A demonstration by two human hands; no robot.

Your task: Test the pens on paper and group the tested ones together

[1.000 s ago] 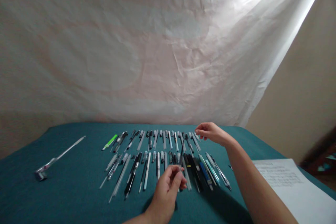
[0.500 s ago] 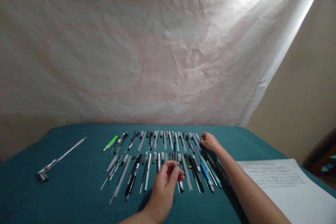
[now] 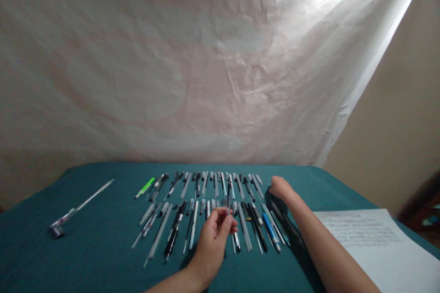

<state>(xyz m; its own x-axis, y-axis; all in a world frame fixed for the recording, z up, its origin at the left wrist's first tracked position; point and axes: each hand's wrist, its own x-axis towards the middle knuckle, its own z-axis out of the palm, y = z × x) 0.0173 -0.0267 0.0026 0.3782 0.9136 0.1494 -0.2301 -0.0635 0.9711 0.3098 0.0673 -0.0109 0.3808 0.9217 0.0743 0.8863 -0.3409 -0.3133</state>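
Left hand [image 3: 213,236]: fingers clamped on one pen piece [image 3: 228,198]. Right hand [image 3: 282,188]: finger state indeterminable. Two pen rows [image 3: 194,224]; one green marker [image 3: 147,186].

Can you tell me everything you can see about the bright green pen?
The green pen is slim and straight, mostly bright green, and looks like plastic. Its near end is whitish. It lies flat on the teal cloth, slanted, with that whitish end pointing toward the near left. It sits at the left end of the far row of pens. Neither the left hand nor the right hand touches it. Any writing is too small to see.
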